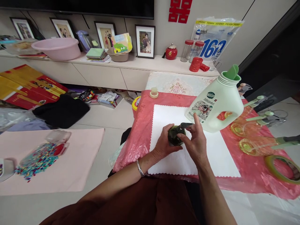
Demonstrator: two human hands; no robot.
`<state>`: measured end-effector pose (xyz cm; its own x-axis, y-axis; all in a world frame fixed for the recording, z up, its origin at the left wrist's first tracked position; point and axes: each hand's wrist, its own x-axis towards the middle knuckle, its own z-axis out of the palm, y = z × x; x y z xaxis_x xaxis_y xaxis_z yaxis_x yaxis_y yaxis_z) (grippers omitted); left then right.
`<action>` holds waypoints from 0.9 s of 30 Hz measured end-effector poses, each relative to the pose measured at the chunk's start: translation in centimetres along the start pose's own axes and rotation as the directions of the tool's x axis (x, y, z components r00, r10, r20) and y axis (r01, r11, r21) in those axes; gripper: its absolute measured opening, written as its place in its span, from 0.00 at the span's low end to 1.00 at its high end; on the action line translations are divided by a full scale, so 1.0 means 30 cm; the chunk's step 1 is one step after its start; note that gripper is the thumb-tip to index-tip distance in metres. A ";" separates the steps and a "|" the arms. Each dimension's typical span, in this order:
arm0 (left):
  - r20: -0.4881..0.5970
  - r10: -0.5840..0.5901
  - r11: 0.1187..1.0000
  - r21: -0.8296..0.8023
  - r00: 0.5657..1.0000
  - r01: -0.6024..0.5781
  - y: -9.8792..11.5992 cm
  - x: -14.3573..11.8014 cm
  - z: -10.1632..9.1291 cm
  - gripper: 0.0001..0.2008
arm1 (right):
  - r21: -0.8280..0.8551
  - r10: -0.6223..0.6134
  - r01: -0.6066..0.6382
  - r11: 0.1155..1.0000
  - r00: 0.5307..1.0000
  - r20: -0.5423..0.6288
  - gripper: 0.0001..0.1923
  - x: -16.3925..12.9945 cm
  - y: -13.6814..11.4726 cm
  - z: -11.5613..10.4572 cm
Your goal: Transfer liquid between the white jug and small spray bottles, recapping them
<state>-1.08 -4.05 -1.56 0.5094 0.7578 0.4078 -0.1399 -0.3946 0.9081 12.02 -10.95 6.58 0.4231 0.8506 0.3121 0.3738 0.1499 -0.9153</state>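
- While the left hand (164, 144) wraps around a small dark green pump bottle (174, 136) standing on a white cloth (211, 150), the right hand (195, 142) pinches the bottle's pump head (185, 126) with thumb and fingers.
- The bottle sits near the middle of the cloth, which lies over a red table cover (140, 131).
- A large pale green jug (217, 103), its cap flipped open, leans just behind the right hand; a nudge from the knuckles could likely tip it and spill.
- If the pump head is pressed while being handled, liquid may squirt onto the cloth.
- Empty clear bottles (255, 145) lie on their sides to the right and could roll if bumped.
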 end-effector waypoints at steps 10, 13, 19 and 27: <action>-0.004 0.023 1.000 -0.004 1.000 -0.023 0.011 0.002 0.001 0.52 | 0.214 0.031 -0.063 0.975 0.988 0.151 0.51 -0.015 -0.018 -0.003; -0.009 0.010 1.000 -0.001 1.000 -0.010 0.015 0.002 0.000 0.52 | 0.174 0.039 -0.051 0.983 0.997 0.068 0.54 -0.005 0.000 0.011; -0.027 -0.019 1.000 0.009 0.999 0.019 0.004 -0.002 0.005 0.53 | 0.087 -0.007 0.001 0.996 0.997 0.077 0.58 0.011 -0.020 0.009; -0.001 -0.019 0.998 -0.053 1.000 0.019 0.027 0.005 -0.003 0.52 | 0.170 -0.006 -0.019 0.985 0.989 0.148 0.49 0.003 -0.002 -0.014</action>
<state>-1.19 -4.21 -0.74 0.5112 0.7656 0.3906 -0.1752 -0.3521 0.9194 12.40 -11.08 6.77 0.2941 0.9148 0.2768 0.2203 0.2169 -0.9510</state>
